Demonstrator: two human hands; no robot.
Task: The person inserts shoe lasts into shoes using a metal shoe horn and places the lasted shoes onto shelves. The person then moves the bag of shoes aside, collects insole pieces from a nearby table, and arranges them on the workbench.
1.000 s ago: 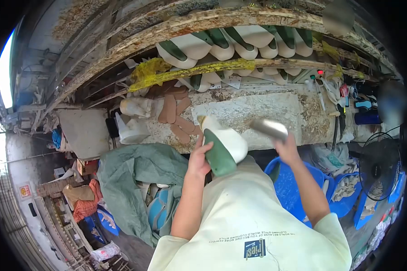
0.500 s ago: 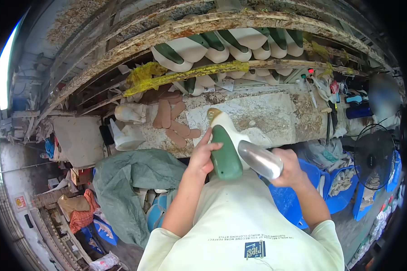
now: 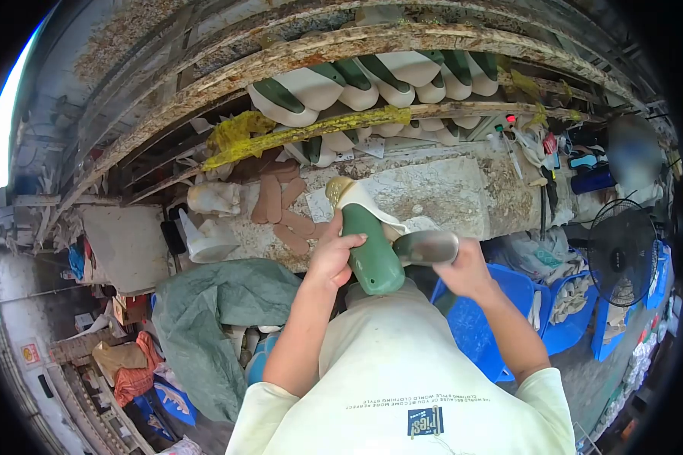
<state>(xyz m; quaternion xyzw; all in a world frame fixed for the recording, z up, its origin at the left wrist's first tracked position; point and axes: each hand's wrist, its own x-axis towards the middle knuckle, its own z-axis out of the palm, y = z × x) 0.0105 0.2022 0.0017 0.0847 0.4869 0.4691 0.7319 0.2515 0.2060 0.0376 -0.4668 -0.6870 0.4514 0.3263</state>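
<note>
- My left hand (image 3: 332, 256) curls closed round the smooth green last (image 3: 378, 265), partly sheathed in white, at the bench's near edge;
- my right hand (image 3: 467, 267) is clenched on a shiny, rounded metal tool (image 3: 426, 248), just right of it;
- the bench (image 3: 463, 193) is crusted, stained; flat tan ovals (image 3: 274, 199) lie left;
- rough wooden rack (image 3: 326, 54) far; black fan (image 3: 622, 258) right.

Noted green last (image 3: 375, 259) aslant, white covering (image 3: 369, 205) along one side, gold-brown far tip (image 3: 335, 191); blurred metal tool (image 3: 428, 249) just beside.
</note>
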